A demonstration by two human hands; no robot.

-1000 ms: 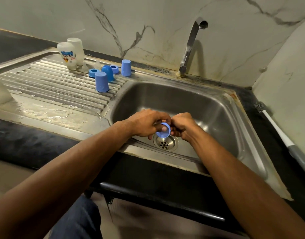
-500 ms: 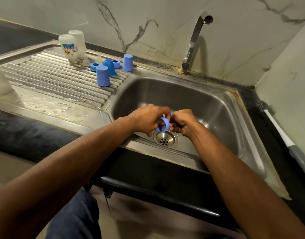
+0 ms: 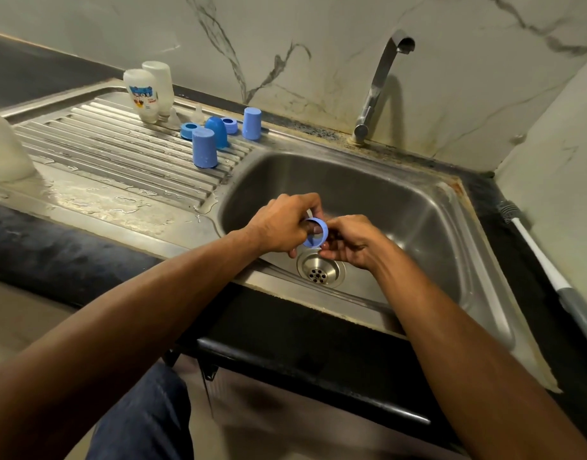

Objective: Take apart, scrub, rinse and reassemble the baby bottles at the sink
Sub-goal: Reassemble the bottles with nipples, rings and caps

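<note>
Head: both hands' grip on blue ring (image 3: 316, 233).

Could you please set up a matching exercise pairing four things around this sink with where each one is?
Things:
1. blue ring
2. two white bottles
3. brush
4. drain strainer

Places:
A. on the dark counter right of the basin
B. at the back of the ribbed drainboard
C. in the basin floor
D. held between both hands above the basin

Pairs: 1-D, 2-B, 3-A, 4-C

left hand (image 3: 282, 227), right hand (image 3: 350, 240), fingers pinching
</note>
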